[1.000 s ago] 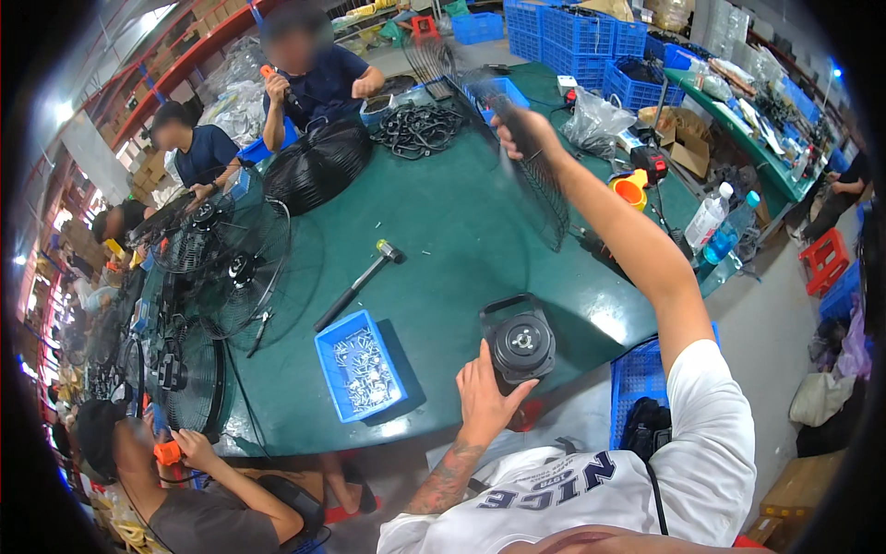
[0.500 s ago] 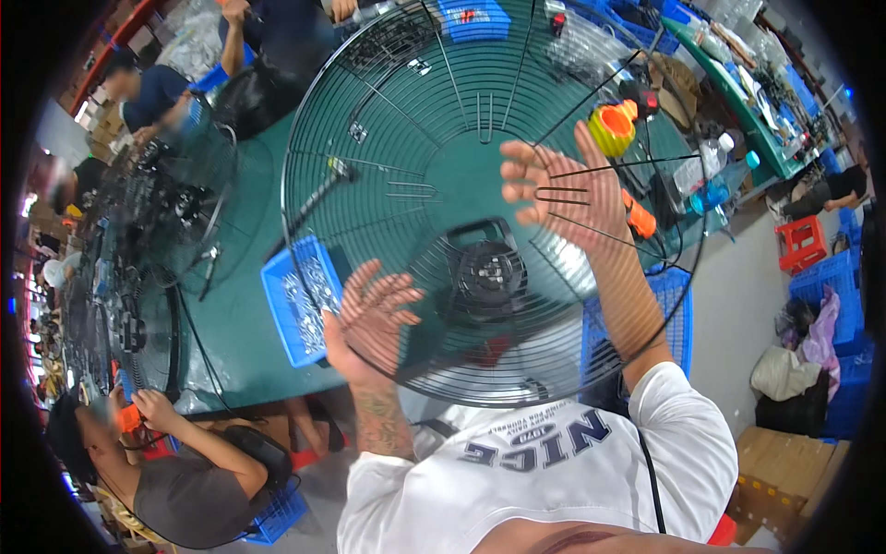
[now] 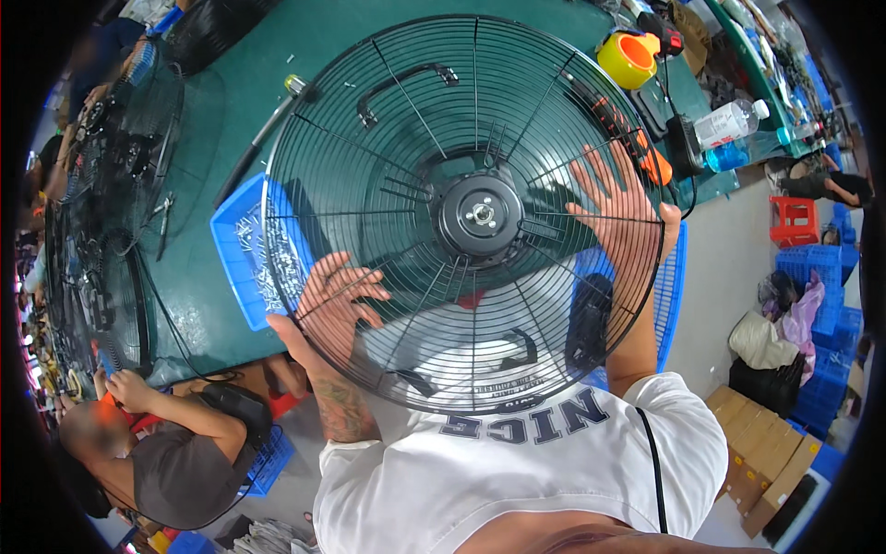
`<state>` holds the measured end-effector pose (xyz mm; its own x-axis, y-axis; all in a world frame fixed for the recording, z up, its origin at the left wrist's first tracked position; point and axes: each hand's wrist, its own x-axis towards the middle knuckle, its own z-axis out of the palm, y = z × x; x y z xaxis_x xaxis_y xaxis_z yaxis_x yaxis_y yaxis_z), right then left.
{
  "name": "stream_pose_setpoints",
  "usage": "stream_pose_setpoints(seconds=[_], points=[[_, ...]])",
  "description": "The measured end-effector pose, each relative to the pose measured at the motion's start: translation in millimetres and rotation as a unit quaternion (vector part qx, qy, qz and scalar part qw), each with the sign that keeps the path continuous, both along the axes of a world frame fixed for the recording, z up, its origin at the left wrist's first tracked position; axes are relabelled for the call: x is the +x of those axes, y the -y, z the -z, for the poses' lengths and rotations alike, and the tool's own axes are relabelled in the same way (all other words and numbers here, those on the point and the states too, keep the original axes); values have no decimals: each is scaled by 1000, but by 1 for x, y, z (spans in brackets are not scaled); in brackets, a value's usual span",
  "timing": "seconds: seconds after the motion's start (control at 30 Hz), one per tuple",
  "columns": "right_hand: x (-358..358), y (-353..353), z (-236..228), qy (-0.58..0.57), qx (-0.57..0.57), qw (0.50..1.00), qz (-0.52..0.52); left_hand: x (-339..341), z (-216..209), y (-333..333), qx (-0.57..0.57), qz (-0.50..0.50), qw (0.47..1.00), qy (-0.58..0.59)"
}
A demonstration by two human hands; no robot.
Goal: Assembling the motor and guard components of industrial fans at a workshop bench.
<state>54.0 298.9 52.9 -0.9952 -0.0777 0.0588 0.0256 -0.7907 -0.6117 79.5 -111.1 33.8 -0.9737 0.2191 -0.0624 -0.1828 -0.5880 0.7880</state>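
Well, the left hand [image 3: 330, 303] and right hand [image 3: 620, 220] have their grip clamped on a black wire guard [image 3: 476, 92] by its rim, a motor [image 3: 478, 231] showing through.

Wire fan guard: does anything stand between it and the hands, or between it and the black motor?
Nothing visible does. The left hand and right hand hold the rim of the wire fan guard, and the black motor shows clear at its centre. Whether guard and motor touch, I cannot tell.
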Motion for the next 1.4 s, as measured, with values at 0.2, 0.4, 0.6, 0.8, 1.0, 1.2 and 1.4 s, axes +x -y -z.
stream_pose_setpoints(seconds=[0.2,0.4,0.6,0.8,1.0,1.2,1.4], points=[[16,2,3,72,16,996,41,0,10,-6,-18,10,1000,-17],[24,2,23,91,20,995,36,-4,20,-4,-27,-5,999,47],[37,2,21,84,37,995,41,-8,30,1,11,39,999,12],[44,7,18,103,41,992,58,-7,36,2,29,26,999,19],[45,5,19,109,50,991,57,-9,36,2,26,33,999,16],[44,-18,26,111,84,989,58,-8,33,3,17,25,999,23],[21,-102,31,303,76,932,185,-11,31,0,1,35,999,25]])
